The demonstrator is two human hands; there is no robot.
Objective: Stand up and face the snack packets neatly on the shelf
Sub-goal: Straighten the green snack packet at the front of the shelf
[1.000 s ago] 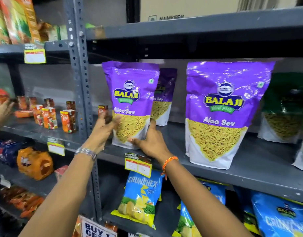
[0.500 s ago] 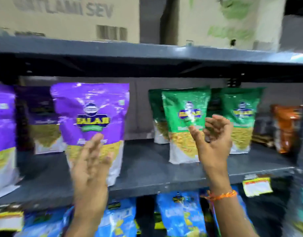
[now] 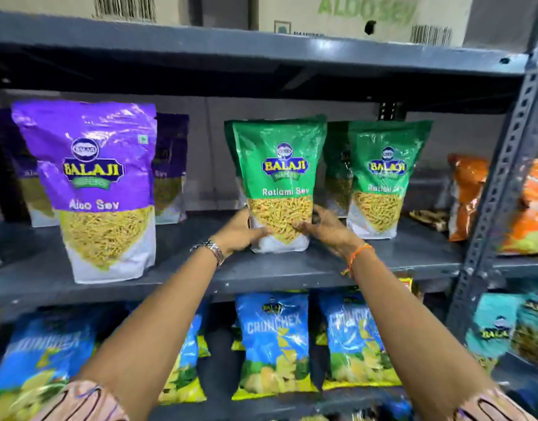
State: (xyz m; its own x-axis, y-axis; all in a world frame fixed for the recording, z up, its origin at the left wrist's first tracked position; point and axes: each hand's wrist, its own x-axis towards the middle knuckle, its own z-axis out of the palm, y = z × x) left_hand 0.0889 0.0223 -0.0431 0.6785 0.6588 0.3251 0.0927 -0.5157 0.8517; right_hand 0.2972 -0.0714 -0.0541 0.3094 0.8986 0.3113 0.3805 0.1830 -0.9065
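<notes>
Both hands are gripping the lower part of a green Ratlami Sev packet (image 3: 279, 183): the left hand (image 3: 240, 230) is wrapping its fingers around the packet's left edge, and the right hand (image 3: 324, 227) is pressing against its right edge, thumbs lying on the clear window at the front. The packet is standing upright on the grey metal shelf (image 3: 292, 268), label facing forward, its base near the front lip and roughly mid-shelf. Through the window thin yellow-brown sev strands are showing, with a white band beneath and the blue-and-yellow Balaji logo above. A wristwatch (image 3: 211, 250) is sitting on the left wrist, an orange thread band (image 3: 357, 256) on the right.

Just to the right, a second green packet (image 3: 383, 183) is standing with darker ones behind it. To the left, a purple Aloo Sev packet (image 3: 100, 189) holding paler yellow strands is standing near the front edge. Blue Crunchex bags (image 3: 273, 341) are filling the shelf below. Orange packets (image 3: 465, 196) are leaning at the far right.
</notes>
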